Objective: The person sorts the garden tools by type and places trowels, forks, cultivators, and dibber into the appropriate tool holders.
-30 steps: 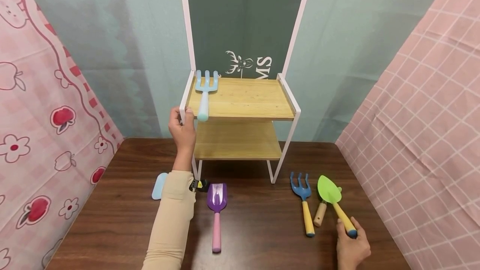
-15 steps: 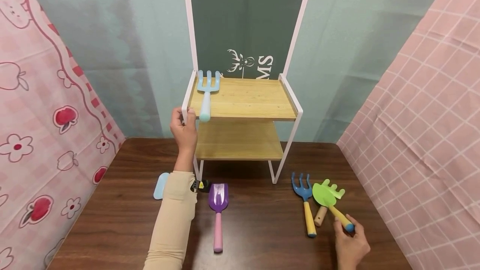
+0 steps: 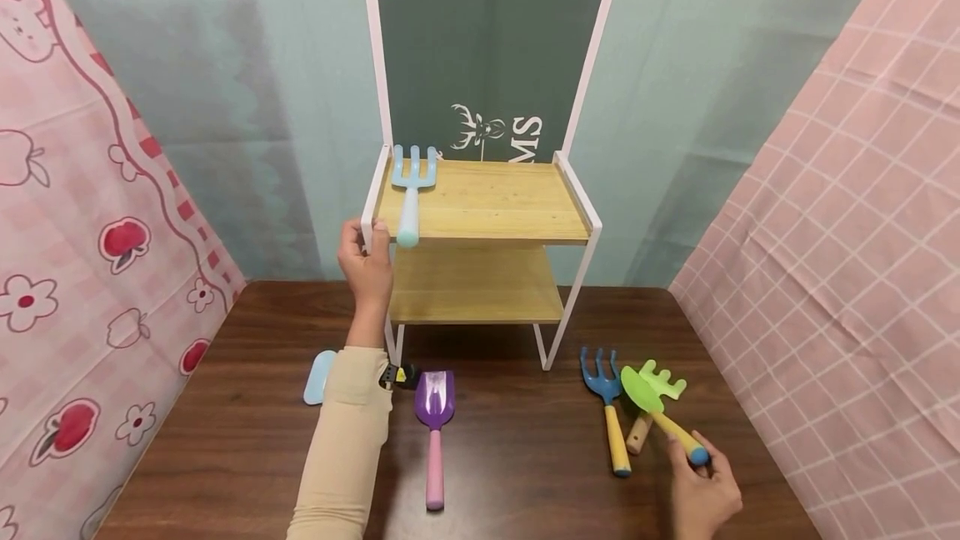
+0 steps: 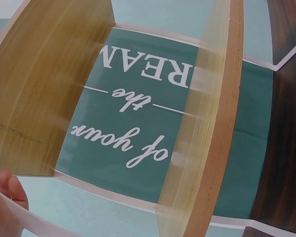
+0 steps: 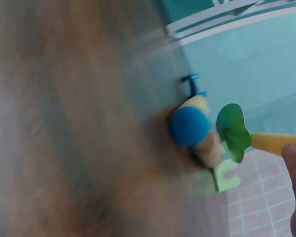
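My left hand [image 3: 367, 265] grips the white frame at the front left corner of a two-tier wooden shelf [image 3: 495, 198]. On the upper tier, close to that hand, lies a light-blue hand fork [image 3: 408, 211]. Between the fingers and thumb of my right hand [image 3: 703, 494] is the yellow handle of a green trowel [image 3: 640, 388]; its blade shows side-on in the right wrist view. Behind the trowel lies a light-green hand fork [image 3: 664, 379] with a wooden handle, partly covered by it. A blue hand fork [image 3: 613, 427] with a yellow handle lies just to the left.
A purple trowel [image 3: 435, 407] with a pink handle lies on the brown table [image 3: 525, 457] in front of the shelf. My left sleeve partly hides a light-blue flat piece [image 3: 318, 377]. Pink cloths [image 3: 847, 232] hang at both sides, with a green banner [image 3: 495, 40] behind the shelf.
The green trowel's blade has swung left and turned on edge, uncovering the light-green fork's tines. My right hand has barely shifted; my left hand keeps its grip on the frame.
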Available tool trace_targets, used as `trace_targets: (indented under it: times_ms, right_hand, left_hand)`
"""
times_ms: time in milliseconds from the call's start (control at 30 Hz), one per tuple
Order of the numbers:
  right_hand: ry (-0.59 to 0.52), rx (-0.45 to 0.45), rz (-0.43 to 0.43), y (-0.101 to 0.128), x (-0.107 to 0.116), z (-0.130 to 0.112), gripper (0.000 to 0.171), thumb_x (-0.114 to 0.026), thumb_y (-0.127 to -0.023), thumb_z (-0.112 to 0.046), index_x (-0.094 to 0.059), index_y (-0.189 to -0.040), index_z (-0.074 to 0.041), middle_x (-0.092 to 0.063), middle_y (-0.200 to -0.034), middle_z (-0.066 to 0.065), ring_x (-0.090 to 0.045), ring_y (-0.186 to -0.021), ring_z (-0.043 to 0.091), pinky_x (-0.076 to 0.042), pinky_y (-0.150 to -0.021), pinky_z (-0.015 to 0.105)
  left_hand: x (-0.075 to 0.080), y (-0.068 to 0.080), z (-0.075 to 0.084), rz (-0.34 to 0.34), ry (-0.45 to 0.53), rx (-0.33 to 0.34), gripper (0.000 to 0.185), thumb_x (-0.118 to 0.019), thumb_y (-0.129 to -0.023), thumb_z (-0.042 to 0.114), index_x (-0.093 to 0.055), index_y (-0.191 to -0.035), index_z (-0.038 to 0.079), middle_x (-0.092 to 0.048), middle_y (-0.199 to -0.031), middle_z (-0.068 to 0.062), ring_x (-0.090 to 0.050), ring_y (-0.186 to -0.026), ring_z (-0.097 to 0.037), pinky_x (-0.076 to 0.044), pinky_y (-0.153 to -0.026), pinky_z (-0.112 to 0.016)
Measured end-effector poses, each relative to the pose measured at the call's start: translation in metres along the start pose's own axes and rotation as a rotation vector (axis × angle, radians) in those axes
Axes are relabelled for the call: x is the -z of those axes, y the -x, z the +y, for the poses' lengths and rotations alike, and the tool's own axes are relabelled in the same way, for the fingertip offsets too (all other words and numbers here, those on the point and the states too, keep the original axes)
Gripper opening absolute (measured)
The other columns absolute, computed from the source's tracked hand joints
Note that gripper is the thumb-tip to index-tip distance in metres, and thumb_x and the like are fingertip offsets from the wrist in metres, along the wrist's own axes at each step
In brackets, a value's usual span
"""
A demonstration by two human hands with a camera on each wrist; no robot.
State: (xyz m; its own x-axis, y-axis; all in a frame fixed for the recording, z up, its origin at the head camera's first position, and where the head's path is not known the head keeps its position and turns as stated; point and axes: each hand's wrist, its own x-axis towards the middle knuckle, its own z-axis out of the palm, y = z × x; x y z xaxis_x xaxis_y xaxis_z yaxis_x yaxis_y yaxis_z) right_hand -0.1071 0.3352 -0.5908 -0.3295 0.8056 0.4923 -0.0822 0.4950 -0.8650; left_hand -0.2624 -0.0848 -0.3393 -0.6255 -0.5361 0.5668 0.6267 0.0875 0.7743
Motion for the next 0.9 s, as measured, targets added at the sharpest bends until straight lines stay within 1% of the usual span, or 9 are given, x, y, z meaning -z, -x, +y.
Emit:
trace_targets:
  times_ms: [67, 167, 233, 400, 567, 633, 667, 800, 900]
  right_hand:
    - [-0.031, -0.053, -0.020, -0.003, -0.002, 0.011, 0.032, -0.085, -0.063, -0.015, -0.075, -0.093, -0.009, -0.064, -0.074, -0.017, -0.060, -0.063, -0.007, -0.044, -0.055, 0.007]
    - [-0.088, -0.083, -0.028, -0.004, -0.004, 0.010, 0.032, -0.085, -0.063, -0.011, -0.074, -0.093, -0.006, -0.066, -0.074, -0.010, -0.062, -0.062, -0.003, -0.045, -0.054, 0.009]
    - [-0.150, -0.073, -0.017, -0.004, -0.005, -0.006, 0.031, -0.083, -0.063, -0.005, -0.073, -0.092, -0.001, -0.067, -0.074, -0.005, -0.061, -0.060, -0.002, -0.045, -0.052, 0.009]
    - [-0.308, -0.059, -0.010, -0.002, -0.004, -0.067, 0.027, -0.076, -0.064, 0.008, -0.069, -0.090, 0.010, -0.066, -0.074, -0.001, -0.060, -0.059, 0.001, -0.045, -0.051, 0.009]
    - [-0.307, 0.000, -0.017, -0.003, -0.004, -0.100, 0.026, -0.072, -0.065, 0.014, -0.067, -0.091, 0.013, -0.068, -0.077, -0.002, -0.061, -0.061, 0.001, -0.046, -0.053, 0.011]
    - [-0.309, 0.063, -0.020, -0.004, -0.004, -0.107, 0.026, -0.071, -0.066, 0.016, -0.065, -0.091, 0.015, -0.068, -0.081, 0.001, -0.063, -0.066, 0.003, -0.048, -0.057, 0.013]
    - [-0.339, 0.070, -0.018, -0.004, -0.004, -0.110, 0.026, -0.070, -0.066, 0.017, -0.065, -0.092, 0.017, -0.068, -0.082, 0.002, -0.064, -0.068, 0.004, -0.048, -0.058, 0.013]
    - [-0.613, 0.061, 0.007, -0.008, -0.008, -0.121, 0.028, -0.066, -0.063, 0.025, -0.059, -0.090, 0.025, -0.067, -0.083, 0.014, -0.066, -0.073, 0.014, -0.050, -0.063, 0.018]
    - [-0.778, 0.043, 0.032, -0.011, -0.010, -0.129, 0.030, -0.065, -0.061, 0.029, -0.057, -0.089, 0.028, -0.066, -0.083, 0.020, -0.067, -0.076, 0.020, -0.051, -0.066, 0.020]
  left_hand:
    - [0.000, 0.000, 0.000, -0.002, 0.000, -0.002, 0.016, -0.054, -0.085, 0.005, -0.053, -0.089, -0.010, -0.048, -0.070, 0.008, -0.040, -0.061, -0.007, -0.032, -0.051, -0.021]
    - [0.000, 0.000, -0.001, -0.004, 0.002, -0.003, 0.017, -0.054, -0.085, 0.005, -0.053, -0.090, -0.011, -0.048, -0.070, 0.008, -0.040, -0.061, -0.007, -0.032, -0.052, -0.021]
    - [0.000, 0.000, -0.001, -0.007, 0.004, -0.002, 0.018, -0.054, -0.085, 0.005, -0.052, -0.091, -0.012, -0.047, -0.070, 0.008, -0.040, -0.061, -0.007, -0.032, -0.052, -0.022]
    - [0.001, 0.000, 0.000, -0.003, 0.005, 0.002, 0.016, -0.054, -0.085, 0.006, -0.053, -0.089, -0.010, -0.047, -0.070, 0.008, -0.040, -0.061, -0.006, -0.033, -0.052, -0.021]
    - [0.000, 0.000, -0.002, 0.008, 0.017, -0.001, 0.018, -0.054, -0.084, 0.005, -0.053, -0.089, -0.012, -0.047, -0.069, 0.008, -0.039, -0.059, -0.006, -0.032, -0.052, -0.021]
    - [0.000, -0.002, -0.011, 0.014, 0.025, -0.006, 0.019, -0.055, -0.084, 0.006, -0.054, -0.090, -0.012, -0.047, -0.070, 0.007, -0.039, -0.060, -0.007, -0.032, -0.051, -0.022]
    - [0.000, -0.003, -0.016, 0.016, 0.025, -0.009, 0.020, -0.055, -0.084, 0.008, -0.054, -0.090, -0.011, -0.048, -0.070, 0.006, -0.039, -0.060, -0.008, -0.032, -0.051, -0.022]
    - [-0.002, -0.006, -0.036, 0.028, 0.026, -0.017, 0.020, -0.057, -0.084, 0.014, -0.056, -0.088, -0.005, -0.048, -0.071, 0.004, -0.040, -0.060, -0.009, -0.032, -0.051, -0.023]
    - [-0.002, -0.006, -0.034, 0.021, 0.031, -0.003, 0.020, -0.056, -0.085, 0.014, -0.055, -0.089, -0.006, -0.047, -0.070, 0.004, -0.039, -0.058, -0.010, -0.031, -0.051, -0.023]
